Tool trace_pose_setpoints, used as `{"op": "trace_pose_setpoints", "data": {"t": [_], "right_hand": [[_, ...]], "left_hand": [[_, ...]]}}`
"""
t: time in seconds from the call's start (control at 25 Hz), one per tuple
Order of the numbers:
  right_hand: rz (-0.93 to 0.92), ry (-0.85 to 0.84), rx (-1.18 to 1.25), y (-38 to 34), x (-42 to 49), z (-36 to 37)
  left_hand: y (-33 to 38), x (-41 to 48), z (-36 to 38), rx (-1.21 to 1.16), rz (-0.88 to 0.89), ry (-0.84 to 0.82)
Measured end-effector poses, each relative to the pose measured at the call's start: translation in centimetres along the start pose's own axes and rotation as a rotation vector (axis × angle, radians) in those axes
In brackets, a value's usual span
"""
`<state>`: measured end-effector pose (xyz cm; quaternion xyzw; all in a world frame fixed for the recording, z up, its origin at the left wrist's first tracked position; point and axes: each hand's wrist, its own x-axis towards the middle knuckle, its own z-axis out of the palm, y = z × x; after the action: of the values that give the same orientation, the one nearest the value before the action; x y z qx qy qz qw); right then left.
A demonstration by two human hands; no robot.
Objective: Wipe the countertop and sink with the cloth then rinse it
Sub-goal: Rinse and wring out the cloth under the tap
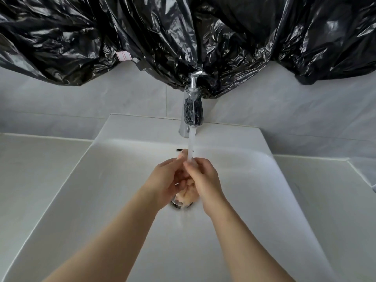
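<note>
Over the drain (176, 204) of the sink (264, 200), the left hand (164, 180) and right hand (205, 182) are bunching the cloth (186, 195), fingers (195, 169) clamped around it, beneath the tap (193, 112) so the running water (190, 143) is flushing it.

No text can be read; the pink-lined tag (123, 55) on the black plastic sheet (61, 37) is illegible.

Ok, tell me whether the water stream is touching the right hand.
Touching. In the head view the water stream ends on fingers of the right hand gripping the cloth.
</note>
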<state>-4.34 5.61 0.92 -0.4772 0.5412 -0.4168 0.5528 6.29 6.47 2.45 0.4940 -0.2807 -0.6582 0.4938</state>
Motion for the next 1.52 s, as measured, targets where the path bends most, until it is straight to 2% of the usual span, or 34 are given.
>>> {"op": "trace_pose_setpoints", "data": {"t": [0.12,0.2,0.32,0.48,0.56,0.64,0.68,0.8,0.84,0.88,0.92,1.0,1.04,1.12,1.2,1.24,1.32,1.4,1.52], "right_hand": [[0.093,0.03,0.129,0.3,0.9,-0.4],[0.228,0.039,0.259,0.3,1.2,-0.7],[0.338,0.051,0.405,0.4,1.7,-1.6],[0.243,-0.047,0.549,-0.5,1.9,-2.3],[0.143,-0.044,0.447,-0.7,1.8,-2.2],[0.073,0.008,0.308,-0.9,1.4,-1.9],[0.066,0.039,0.281,-1.0,1.3,-1.8],[0.088,0.161,0.336,-1.4,1.5,-1.6],[0.084,0.162,0.34,-1.6,1.6,-1.2],[0.072,0.121,0.33,-2.0,1.4,-0.7],[0.06,0.055,0.323,-2.0,1.3,-0.1],[0.068,-0.078,0.289,-1.7,1.0,0.7],[0.052,-0.073,0.195,-1.3,1.1,0.6],[-0.048,0.07,-0.141,-0.7,1.7,-0.4],[-0.08,0.174,-0.27,-0.3,2.1,-1.7],[-0.042,0.153,-0.234,-0.3,2.1,-2.3],[0.081,-0.001,-0.124,-0.4,1.9,-2.6],[0.114,-0.122,-0.131,-0.1,1.8,-2.5],[-0.02,0.062,-0.129,0.3,2.4,-2.6]], "left_hand": [[-0.8,0.4,-0.2,0.122,0.053,0.098],[-1.6,0.9,-0.5,0.067,0.061,0.132],[-2.5,1.2,-0.4,-0.058,0.016,0.064],[-3.1,2.2,-0.6,-0.26,-0.097,0.033],[-2.9,2.2,-0.9,-0.299,-0.189,0.006],[-2.5,2.0,-1.1,-0.205,-0.197,0.008],[-2.5,2.1,-1.2,-0.111,-0.131,0.078],[-2.6,2.5,-1.5,0.435,0.208,0.429],[-2.6,2.6,-1.5,0.52,0.295,0.446],[-2.5,2.6,-1.3,0.427,0.279,0.374],[-2.2,2.3,-0.8,0.263,0.185,0.242],[-1.8,1.5,-0.4,-0.099,-0.122,-0.034],[-1.7,1.4,-0.6,-0.225,-0.214,-0.09],[-1.8,1.9,-1.6,-0.33,-0.259,-0.113],[-1.7,2.1,-2.0,-0.233,-0.215,-0.139],[-1.7,2.1,-2.1,-0.111,-0.178,-0.141],[-1.7,1.9,-2.0,0.112,-0.13,-0.158],[-1.4,1.3,-1.7,0.237,-0.117,-0.174],[-0.8,1.3,-2.3,0.37,-0.131,-0.063]]}}
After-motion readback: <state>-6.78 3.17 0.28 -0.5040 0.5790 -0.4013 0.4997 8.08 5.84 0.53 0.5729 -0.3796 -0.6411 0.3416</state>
